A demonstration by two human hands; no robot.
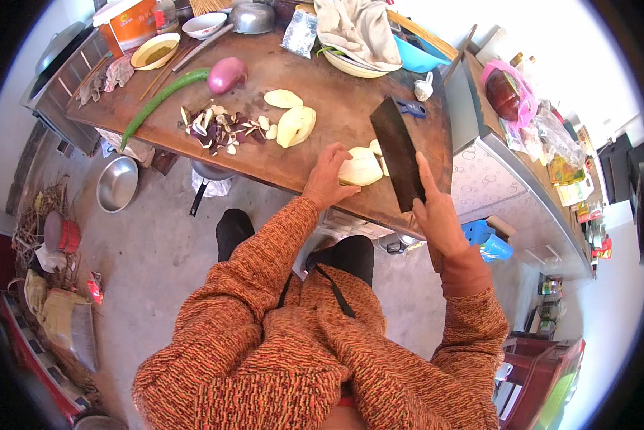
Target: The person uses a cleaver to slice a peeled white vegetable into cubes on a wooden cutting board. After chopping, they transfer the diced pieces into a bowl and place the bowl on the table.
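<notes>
My left hand [328, 178] rests on a peeled, pale potato [361, 168] near the table's front edge, fingers curved around its left side. Thin cut slices [376, 147] lie against the potato's right side. My right hand [437, 213] grips a dark, broad-bladed cleaver [398, 154], its blade upright just right of the slices. The handle is hidden in my fist. Left of there, another pale peeled potato [297, 127] and a flatter pale piece [282, 98] lie together. Beside them is a pile of purple-and-white peelings [220, 130].
A long green cucumber [161, 99] overhangs the front edge, by a round purple vegetable [227, 75]. Behind stand a yellow bowl [155, 52], a cloth-covered basin [351, 66] and garlic [423, 87]. A blue-handled tool [412, 109] lies behind the cleaver. A cabinet [505, 175] adjoins at right.
</notes>
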